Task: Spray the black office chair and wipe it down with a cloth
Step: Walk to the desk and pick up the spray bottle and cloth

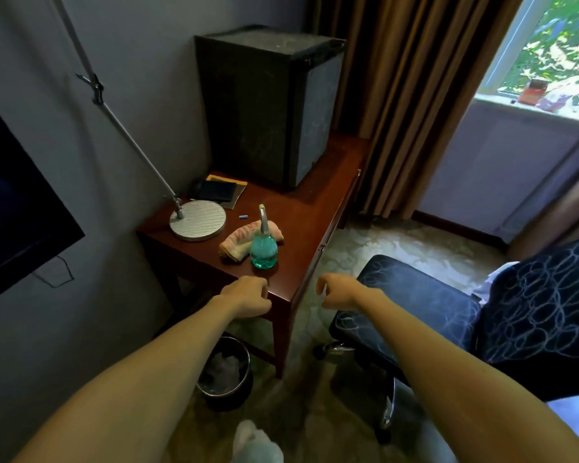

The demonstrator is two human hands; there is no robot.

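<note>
**Both hands empty at the desk corner, bottle and cloth untouched**

Head view. A dark wooden desk point(315, 202) stands against the wall. At its back sits a black mini fridge point(268, 105). In front of that lies a dark folder point(216, 190) on a yellow sheet. The round ribbed lamp base point(198, 220) stands at the desk's left, its thin arm slanting up along the wall. A small blue piece point(243, 216) lies between the base and the cloth point(238, 242). A dark screen point(14, 202) hangs on the left wall. Brown curtains point(398, 95) hang beside a window point(555, 45) at the upper right. A lined bin point(226, 372) stands on the floor under the desk's near end.

The spray bottle point(263, 250), teal with a pale nozzle, stands upright near the desk's front edge. It touches the pinkish rolled cloth and partly hides it.

The chair point(415, 295) stands to the right of the desk's near corner. Its black seat and back are covered in whitish scribbled loops and streaks, and a chrome leg with a castor shows below. The right forearm crosses over the seat's front.

The left hand point(248, 297) hovers at the desk's near corner, just short of the bottle, fingers loosely curled and holding nothing. The right hand point(340, 292) hangs off the desk's edge between desk and chair, fingers half curled, thumb apart, also holding nothing.
</note>
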